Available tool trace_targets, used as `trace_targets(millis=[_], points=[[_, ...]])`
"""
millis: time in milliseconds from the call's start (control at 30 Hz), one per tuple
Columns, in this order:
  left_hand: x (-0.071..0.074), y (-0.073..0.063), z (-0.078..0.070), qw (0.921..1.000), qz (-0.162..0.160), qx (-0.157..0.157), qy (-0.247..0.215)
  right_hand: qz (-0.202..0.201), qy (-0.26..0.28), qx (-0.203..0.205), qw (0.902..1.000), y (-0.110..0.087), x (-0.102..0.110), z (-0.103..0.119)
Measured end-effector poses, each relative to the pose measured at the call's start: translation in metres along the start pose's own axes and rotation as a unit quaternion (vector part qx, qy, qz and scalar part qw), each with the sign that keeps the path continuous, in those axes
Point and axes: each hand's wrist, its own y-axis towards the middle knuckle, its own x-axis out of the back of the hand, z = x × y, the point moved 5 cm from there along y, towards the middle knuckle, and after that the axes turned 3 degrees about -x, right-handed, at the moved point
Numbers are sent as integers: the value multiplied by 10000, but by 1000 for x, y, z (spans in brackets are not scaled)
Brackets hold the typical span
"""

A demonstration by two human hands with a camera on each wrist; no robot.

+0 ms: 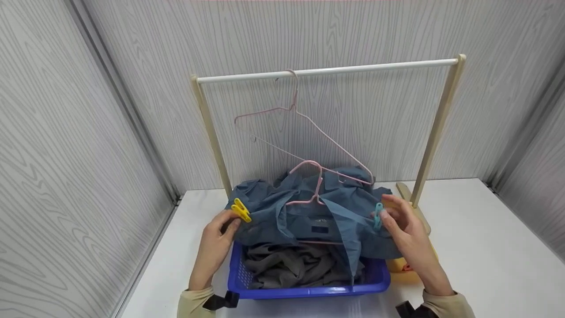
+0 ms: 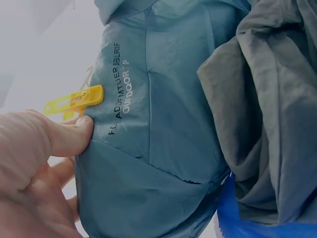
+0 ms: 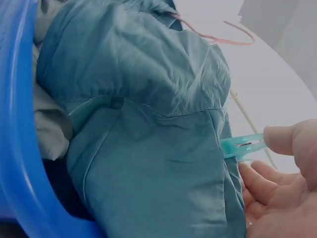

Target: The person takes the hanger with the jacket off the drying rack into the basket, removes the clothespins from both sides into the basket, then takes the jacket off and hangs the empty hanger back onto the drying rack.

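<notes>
A blue-grey jacket (image 1: 265, 225) lies spread over a pink hanger (image 1: 318, 187), whose hook sticks up from the collar. My left hand (image 1: 215, 240) pinches the jacket's edge, thumb just below a yellow clothespin (image 2: 74, 100) clipped there. At the opposite shoulder, a teal clothespin (image 3: 242, 145) is on the fabric. My right hand (image 1: 410, 238) holds this clothespin's outer end, thumb against it and fingers partly behind the cloth. Beneath the jacket, dark grey clothing (image 1: 291, 265) fills a blue basket (image 1: 309, 291).
Behind the jacket stands a rack with a white rail (image 1: 375, 68) and wooden posts. Another pink hanger (image 1: 331, 137) hangs from the rail. An orange-yellow item (image 1: 397, 266) with a red piece on it is partly hidden beside the basket.
</notes>
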Motion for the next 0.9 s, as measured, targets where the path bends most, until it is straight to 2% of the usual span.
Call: trace_targets(millis=[167,300,367,400,500,600,667,900], points=[[-1,0,2,10000,-22,77,56,-221,-332,124,9991,-2,1,2],[0,0,4,9998,-3,221,1,-506,-255,407,9976,-3,1,6],[1,0,4,9996,-33,293,-44,-776,-166,706,9943,-2,4,7],[2,-1,-1,9993,-52,357,-83,-936,-126,845,9919,-2,6,8],[4,-1,-3,9985,-132,490,-188,-1423,-80,1222,9822,-5,12,18],[5,-2,-2,9979,-198,533,-293,-1672,-142,1410,9757,-9,20,28],[5,-2,7,9979,-244,476,-353,-1765,-391,1431,9731,-10,26,31],[11,-1,15,9975,-424,500,-258,-2018,-1460,1054,9627,-7,55,12]])
